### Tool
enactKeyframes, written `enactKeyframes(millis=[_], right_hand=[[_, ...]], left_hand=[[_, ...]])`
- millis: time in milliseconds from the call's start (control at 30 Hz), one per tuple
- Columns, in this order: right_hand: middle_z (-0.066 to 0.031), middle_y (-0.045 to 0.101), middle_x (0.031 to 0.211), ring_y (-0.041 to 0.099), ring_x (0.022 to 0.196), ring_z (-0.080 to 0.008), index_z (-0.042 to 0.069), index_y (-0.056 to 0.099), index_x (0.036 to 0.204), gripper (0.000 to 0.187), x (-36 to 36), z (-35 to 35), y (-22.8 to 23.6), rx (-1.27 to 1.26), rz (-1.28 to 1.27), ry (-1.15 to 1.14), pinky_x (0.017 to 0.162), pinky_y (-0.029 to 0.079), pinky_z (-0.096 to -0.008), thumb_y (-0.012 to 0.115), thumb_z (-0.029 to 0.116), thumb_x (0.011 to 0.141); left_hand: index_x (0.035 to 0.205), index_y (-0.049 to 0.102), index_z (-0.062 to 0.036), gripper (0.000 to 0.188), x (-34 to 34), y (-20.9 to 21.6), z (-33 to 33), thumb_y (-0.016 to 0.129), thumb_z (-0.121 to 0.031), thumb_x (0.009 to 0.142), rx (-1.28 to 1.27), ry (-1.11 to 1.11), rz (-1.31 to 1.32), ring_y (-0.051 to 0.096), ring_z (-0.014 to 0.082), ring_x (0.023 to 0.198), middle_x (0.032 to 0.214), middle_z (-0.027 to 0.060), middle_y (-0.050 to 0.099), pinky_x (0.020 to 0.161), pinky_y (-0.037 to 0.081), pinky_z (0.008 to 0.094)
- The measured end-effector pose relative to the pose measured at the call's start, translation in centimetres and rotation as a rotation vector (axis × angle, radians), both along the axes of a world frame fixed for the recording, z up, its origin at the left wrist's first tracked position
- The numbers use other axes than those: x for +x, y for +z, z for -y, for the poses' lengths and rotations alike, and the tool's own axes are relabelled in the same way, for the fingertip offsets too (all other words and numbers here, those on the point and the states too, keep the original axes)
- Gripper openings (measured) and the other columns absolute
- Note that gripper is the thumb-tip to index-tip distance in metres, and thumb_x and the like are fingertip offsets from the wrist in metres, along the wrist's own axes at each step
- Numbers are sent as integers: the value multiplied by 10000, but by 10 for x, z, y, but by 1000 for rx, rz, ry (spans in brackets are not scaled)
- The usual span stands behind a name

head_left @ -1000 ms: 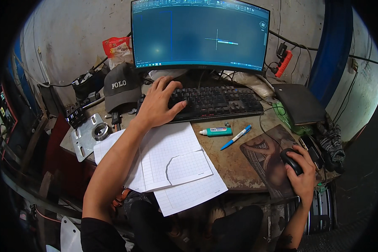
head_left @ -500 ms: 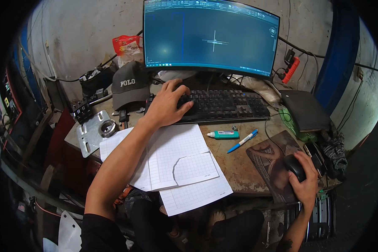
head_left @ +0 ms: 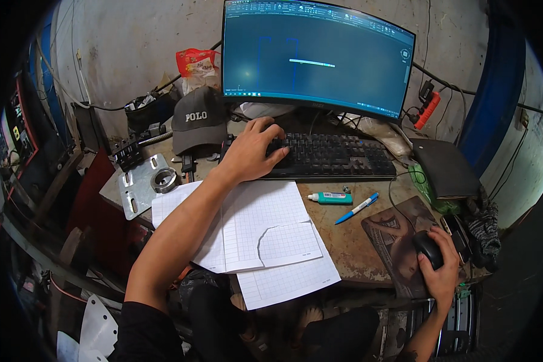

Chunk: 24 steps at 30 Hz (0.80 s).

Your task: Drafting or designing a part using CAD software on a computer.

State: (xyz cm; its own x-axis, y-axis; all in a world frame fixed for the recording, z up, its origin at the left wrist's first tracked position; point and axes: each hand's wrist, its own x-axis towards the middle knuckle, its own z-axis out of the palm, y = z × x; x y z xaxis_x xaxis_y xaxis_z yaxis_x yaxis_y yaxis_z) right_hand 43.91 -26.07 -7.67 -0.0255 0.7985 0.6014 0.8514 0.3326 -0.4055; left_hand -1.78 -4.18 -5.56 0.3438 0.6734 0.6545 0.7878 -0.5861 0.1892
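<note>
On the bench (head_left: 356, 241), the left hand (head_left: 250, 154) stays spread flat on the keyboard (head_left: 332, 158), holding nothing, while the right hand (head_left: 440, 271) stays cupped around the mouse (head_left: 428, 248). The monitor (head_left: 314, 57) drawing has changed, so editing looks underway.

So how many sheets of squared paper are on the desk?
3 that I can see: a big sheet under the left forearm, a small torn piece on top of it, and one hanging over the desk's front edge. More may hide underneath.
</note>
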Motion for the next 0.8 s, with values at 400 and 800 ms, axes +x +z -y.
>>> enactKeyframes(millis=[400,800], right_hand=[[-205,677,1399,671,1285,-396,-11,675,1282,518,1,-1,1,-14,11,35,1115,506,-432,776,34,775],[-199,660,1434,671,1289,-395,2,745,1252,475,-2,-1,4,-42,11,75,1107,513,-434,775,32,779]], left_hand=[[1231,661,-111,323,-1,-2,-2,742,-329,1007,-12,-15,-4,520,419,1411,1447,174,588,1148,479,511],[1229,665,-93,351,-1,-1,-1,756,-330,987,-21,-37,34,546,425,1370,1419,201,604,1133,486,502]])
